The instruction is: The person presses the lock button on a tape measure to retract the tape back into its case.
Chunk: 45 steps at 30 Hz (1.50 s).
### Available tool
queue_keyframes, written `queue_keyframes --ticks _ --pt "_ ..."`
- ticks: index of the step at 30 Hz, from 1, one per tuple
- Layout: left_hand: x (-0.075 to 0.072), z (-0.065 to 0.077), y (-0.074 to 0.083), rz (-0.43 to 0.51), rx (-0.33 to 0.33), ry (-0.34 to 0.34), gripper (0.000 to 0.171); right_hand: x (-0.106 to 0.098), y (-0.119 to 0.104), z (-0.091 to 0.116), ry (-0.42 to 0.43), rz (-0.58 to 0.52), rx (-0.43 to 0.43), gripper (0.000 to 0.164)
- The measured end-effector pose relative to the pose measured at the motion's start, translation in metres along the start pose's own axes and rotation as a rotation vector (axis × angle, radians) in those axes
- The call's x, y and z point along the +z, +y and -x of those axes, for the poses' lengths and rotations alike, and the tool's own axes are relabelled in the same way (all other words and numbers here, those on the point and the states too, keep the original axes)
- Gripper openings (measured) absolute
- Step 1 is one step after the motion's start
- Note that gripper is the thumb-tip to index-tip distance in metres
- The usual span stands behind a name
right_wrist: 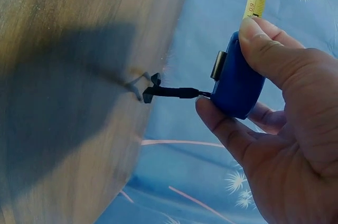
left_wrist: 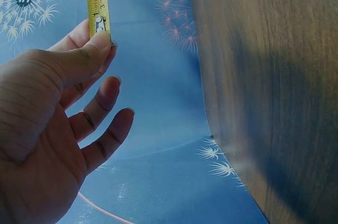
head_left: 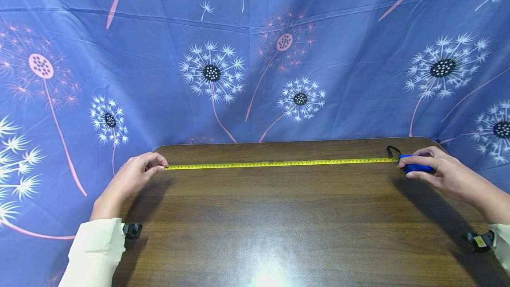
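Note:
A yellow tape measure blade (head_left: 279, 163) stretches between my hands above the far part of the wooden table. My left hand (head_left: 137, 174) pinches its free end between thumb and forefinger; the metal hook (left_wrist: 100, 24) shows by the thumb in the left wrist view, with the other fingers loosely bent. On the right, my right hand (head_left: 448, 172) grips the blue tape measure case (right_wrist: 237, 78), thumb near the slot where the blade comes out. A black wrist strap (right_wrist: 177, 92) dangles from the case, and a metal clip (right_wrist: 218, 65) sits on its side.
The brown wooden table (head_left: 223, 229) has rounded far corners. Behind and beside it hangs a blue cloth (head_left: 350, 79) printed with white and pink dandelions. Shadows of both arms fall on the tabletop, and light glares near its front.

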<state>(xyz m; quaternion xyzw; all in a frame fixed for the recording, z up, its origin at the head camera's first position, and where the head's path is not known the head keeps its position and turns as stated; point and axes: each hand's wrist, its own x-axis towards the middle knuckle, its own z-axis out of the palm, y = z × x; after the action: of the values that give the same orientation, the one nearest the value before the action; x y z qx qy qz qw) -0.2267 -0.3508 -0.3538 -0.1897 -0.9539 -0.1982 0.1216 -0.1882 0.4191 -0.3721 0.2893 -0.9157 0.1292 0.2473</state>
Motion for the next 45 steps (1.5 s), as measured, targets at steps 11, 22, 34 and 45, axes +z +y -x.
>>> queue_keyframes --ticks 11,22,34,45 --pt "0.0022 -0.0019 0.0040 -0.009 0.025 0.015 0.014 0.0032 -0.0016 -0.0019 -0.007 -0.034 0.023 0.040" --pt "0.0020 -0.0017 0.0039 -0.020 0.004 0.007 0.013 0.0046 -0.0015 -0.0023 -0.017 -0.033 0.039 0.043" --pt "0.0040 -0.0010 0.0032 -0.018 0.011 0.011 0.015 0.0017 -0.0049 -0.0017 -0.084 -0.020 0.140 0.046" --pt "0.0046 0.0009 0.0029 -0.015 0.017 0.016 0.017 -0.0025 -0.0080 -0.0036 -0.149 -0.075 0.217 0.057"
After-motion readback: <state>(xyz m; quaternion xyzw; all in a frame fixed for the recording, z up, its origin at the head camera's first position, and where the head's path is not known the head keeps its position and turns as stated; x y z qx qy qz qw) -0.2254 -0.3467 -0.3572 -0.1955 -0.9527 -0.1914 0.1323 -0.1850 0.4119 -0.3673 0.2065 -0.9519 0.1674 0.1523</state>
